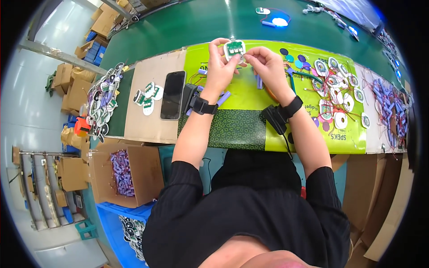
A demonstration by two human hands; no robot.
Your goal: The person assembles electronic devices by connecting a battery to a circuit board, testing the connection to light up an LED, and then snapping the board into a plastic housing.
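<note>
Held part: a small white oval piece with a green circuit board [234, 48] on its face, raised above the bench at the upper centre of the frame, between both hands.
Left hand: the left hand [220, 67] comes up from the lower centre, wrist bent back, fingers curled round the left edge of the piece and pinching it; a black wrist strap sits on the forearm below it.
Right hand: the right hand [267, 66] meets it from the right, thumb and forefinger pressed together on the piece's right edge, the other fingers folded; it also wears a black strap, with a small black box and a cord hanging from it.
Surface under the hands: a lime-green printed sheet [250, 96] over a dark green patterned mat [234, 129], with loose purple cylinders [223, 97] lying just beside the wrists.
Left of the hands: a black phone [173, 95] lies face up on brown cardboard [147, 120]; a few white-and-green oval pieces [147, 96] lie beside it, and a larger heap of them [102, 100] lies further left.
Right of the hands: many oval pieces with red wires [336, 91] are spread on the sheet; a heap of purple cylinders [389, 107] lies at the far right.
Bench top: a dark green belt [196, 22] runs across the upper frame, with a blue light [279, 21] on it.
Room: an open carton of purple cylinders [121, 172] stands lower left over a blue crate [117, 219]; stacked brown boxes [73, 85] and metal shelving [40, 187] fill the left edge.
</note>
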